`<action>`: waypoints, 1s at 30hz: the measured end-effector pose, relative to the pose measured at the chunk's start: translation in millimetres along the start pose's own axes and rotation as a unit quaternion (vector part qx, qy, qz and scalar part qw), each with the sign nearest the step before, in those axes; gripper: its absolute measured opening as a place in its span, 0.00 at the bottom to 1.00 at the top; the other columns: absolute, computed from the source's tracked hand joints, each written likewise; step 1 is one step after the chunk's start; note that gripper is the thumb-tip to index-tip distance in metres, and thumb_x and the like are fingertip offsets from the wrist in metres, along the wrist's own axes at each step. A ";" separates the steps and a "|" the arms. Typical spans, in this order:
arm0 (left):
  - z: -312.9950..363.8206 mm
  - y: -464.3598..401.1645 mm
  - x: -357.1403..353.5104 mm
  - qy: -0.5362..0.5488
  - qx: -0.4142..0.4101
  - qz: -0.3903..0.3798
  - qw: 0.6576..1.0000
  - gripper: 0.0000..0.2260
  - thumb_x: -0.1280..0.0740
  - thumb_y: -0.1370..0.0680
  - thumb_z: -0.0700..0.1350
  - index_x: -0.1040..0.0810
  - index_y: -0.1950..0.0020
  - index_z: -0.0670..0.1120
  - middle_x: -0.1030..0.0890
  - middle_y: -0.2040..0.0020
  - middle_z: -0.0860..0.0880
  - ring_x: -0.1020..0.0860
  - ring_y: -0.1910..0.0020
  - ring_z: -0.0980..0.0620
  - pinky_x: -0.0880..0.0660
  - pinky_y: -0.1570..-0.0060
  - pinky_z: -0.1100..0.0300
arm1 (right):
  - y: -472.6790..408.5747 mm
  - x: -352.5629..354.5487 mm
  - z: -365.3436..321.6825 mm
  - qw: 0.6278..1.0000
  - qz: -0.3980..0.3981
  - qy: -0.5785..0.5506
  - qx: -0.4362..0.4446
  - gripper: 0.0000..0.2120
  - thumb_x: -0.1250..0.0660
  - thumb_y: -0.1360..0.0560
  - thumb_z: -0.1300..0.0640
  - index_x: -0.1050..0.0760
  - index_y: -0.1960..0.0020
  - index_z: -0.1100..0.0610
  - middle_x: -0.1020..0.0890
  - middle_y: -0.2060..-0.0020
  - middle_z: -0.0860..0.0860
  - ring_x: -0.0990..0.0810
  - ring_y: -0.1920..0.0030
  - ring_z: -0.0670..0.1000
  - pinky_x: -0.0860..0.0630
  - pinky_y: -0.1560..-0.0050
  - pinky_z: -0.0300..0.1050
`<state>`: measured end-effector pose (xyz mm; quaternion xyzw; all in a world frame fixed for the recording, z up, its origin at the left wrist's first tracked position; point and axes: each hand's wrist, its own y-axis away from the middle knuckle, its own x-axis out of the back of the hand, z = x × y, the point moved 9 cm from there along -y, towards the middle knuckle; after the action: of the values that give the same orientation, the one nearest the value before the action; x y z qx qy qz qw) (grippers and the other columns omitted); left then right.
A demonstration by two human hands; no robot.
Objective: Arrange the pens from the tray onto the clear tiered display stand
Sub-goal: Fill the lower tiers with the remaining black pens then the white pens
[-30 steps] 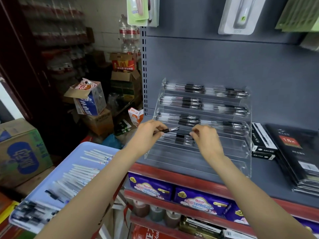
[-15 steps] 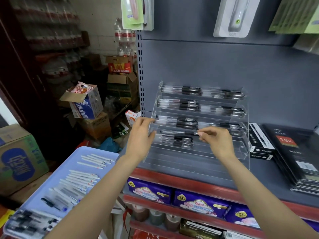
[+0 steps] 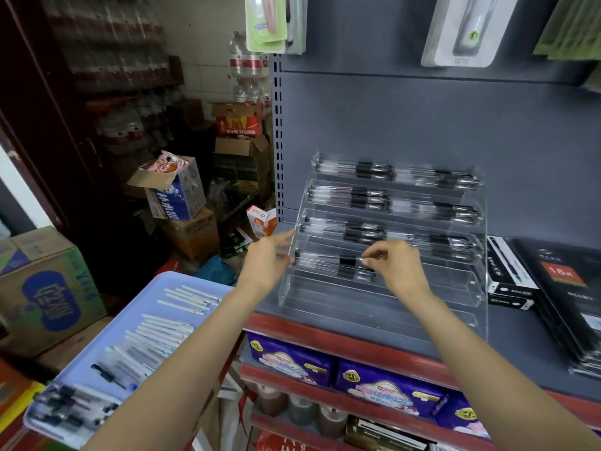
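While the right hand point(image 3: 398, 271) pinches a pen point(image 3: 328, 259) on the clear stand point(image 3: 380, 297), the left hand point(image 3: 268, 263) touches the stand's side with straight fingers. More pens lie in the blue tray point(image 3: 107, 353).

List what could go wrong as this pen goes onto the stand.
1. The right hand pinches only one end of the pen; it might tip or roll off its tier.
2. The left hand touches the clear stand at its edge; a push could shift it and disturb the filled tiers.
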<state>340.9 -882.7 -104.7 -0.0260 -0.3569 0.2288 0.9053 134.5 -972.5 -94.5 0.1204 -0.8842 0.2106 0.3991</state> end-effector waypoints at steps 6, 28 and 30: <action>-7.3 2.5 3.3 0.021 -0.005 0.030 0.999 0.19 0.32 0.26 0.35 0.25 0.35 0.45 0.19 0.43 0.47 0.24 0.52 0.58 0.31 0.51 0.72 | -1.4 -5.7 -2.3 0.999 -0.038 0.020 -0.005 0.04 0.29 0.28 0.63 0.17 0.54 0.58 0.21 0.61 0.50 0.26 0.60 0.45 0.33 0.55 0.33; -164.5 122.0 119.3 -0.029 0.082 0.050 0.995 0.07 0.34 0.23 0.47 0.20 0.47 0.48 0.19 0.53 0.52 0.23 0.61 0.52 0.31 0.65 0.71 | 104.9 -194.5 -180.9 0.971 -0.184 -0.145 0.046 0.11 0.37 0.24 0.62 0.23 0.43 0.56 0.19 0.48 0.53 0.22 0.57 0.45 0.27 0.51 0.37; -210.7 145.9 139.3 -0.049 0.112 0.031 0.992 0.07 0.35 0.22 0.44 0.20 0.46 0.46 0.19 0.49 0.50 0.23 0.60 0.51 0.31 0.62 0.65 | 128.6 -241.0 -197.0 0.963 -0.231 -0.132 0.037 0.13 0.39 0.23 0.62 0.25 0.39 0.58 0.22 0.42 0.54 0.22 0.45 0.49 0.28 0.42 0.41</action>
<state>511.1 -667.5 -203.7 0.0756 -0.3723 0.2967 0.8762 371.8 -755.9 -195.6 0.3625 -0.8690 0.1272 0.3120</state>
